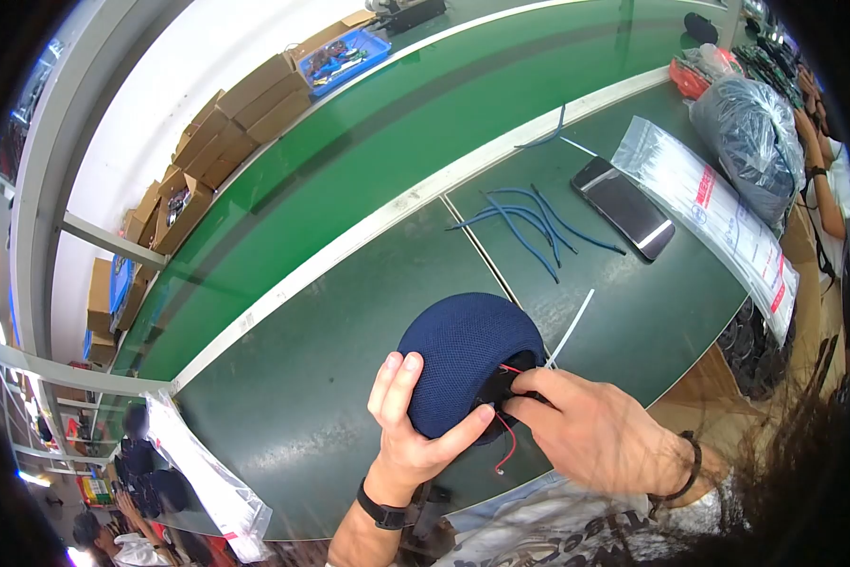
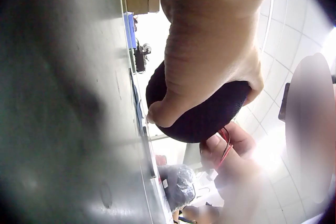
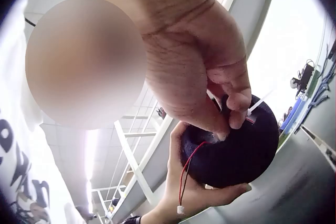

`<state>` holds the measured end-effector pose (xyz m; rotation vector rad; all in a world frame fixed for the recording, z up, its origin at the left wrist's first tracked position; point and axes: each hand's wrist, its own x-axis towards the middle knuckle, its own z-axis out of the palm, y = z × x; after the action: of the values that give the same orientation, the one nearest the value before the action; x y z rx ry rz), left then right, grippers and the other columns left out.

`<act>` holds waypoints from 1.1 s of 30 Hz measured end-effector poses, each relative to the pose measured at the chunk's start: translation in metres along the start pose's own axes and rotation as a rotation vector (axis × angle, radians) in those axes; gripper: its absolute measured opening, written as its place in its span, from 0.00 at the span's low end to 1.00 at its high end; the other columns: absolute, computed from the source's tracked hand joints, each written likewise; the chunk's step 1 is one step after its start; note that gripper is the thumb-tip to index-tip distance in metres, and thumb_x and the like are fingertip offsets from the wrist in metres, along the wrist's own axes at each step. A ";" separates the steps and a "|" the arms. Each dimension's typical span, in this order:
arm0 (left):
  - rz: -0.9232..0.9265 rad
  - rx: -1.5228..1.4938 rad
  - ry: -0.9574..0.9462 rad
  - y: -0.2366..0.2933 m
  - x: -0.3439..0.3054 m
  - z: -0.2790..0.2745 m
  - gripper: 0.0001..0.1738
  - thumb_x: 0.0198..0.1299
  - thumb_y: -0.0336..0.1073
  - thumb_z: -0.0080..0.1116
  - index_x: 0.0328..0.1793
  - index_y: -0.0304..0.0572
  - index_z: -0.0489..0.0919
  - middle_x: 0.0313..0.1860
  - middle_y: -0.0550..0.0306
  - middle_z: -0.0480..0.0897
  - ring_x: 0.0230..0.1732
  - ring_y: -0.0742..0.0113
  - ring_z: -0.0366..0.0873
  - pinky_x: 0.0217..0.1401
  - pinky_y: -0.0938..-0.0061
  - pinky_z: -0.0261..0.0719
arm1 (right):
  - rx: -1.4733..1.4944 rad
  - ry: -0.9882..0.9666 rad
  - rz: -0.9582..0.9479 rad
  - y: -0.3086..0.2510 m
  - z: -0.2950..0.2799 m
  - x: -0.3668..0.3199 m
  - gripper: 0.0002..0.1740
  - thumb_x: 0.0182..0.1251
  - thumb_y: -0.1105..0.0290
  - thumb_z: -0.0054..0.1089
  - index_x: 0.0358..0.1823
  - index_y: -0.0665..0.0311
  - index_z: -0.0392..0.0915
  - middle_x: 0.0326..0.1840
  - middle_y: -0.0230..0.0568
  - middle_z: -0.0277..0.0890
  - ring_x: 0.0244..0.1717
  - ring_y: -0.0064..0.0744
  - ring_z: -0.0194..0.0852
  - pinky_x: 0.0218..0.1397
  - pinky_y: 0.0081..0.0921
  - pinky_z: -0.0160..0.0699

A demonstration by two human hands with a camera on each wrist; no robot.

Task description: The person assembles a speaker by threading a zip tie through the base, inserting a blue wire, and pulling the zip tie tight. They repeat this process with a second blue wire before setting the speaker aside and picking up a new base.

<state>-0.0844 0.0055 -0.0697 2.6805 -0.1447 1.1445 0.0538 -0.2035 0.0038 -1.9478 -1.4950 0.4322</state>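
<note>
A round, dark blue fabric-covered body [image 1: 458, 354] with a dark opening at its right side is gripped by my left hand [image 1: 406, 425], thumb by the opening's edge. My right hand [image 1: 586, 425] has its fingertips at that opening, pinching a small black part [image 3: 226, 106] that is mostly hidden. A red and black wire pair [image 3: 185, 176] with a white connector [image 3: 180, 210] hangs from the body. One white strip [image 1: 571, 329] sticks out beside the right fingers. In the left wrist view the left hand [image 2: 210, 50] wraps the body.
Several blue cords [image 1: 529, 222], a phone [image 1: 624, 208] and a bag of white strips [image 1: 709, 203] lie on the green table [image 1: 349, 283]. A grey plastic bag [image 1: 751, 128] is at the right, another long bag [image 1: 203, 472] at the left. Cardboard boxes [image 1: 255, 90] line the back.
</note>
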 end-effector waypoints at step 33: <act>0.024 0.024 0.006 0.000 -0.002 0.001 0.31 0.49 0.39 0.85 0.58 0.87 0.88 0.81 0.37 0.67 0.80 0.36 0.64 0.76 0.43 0.77 | 0.271 0.283 0.213 -0.014 0.022 0.003 0.10 0.69 0.77 0.68 0.49 0.61 0.78 0.36 0.45 0.82 0.33 0.51 0.86 0.35 0.45 0.86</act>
<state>-0.0850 0.0055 -0.0712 2.7030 -0.1635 1.1685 0.0314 -0.1920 -0.0025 -1.8659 -1.0020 0.4068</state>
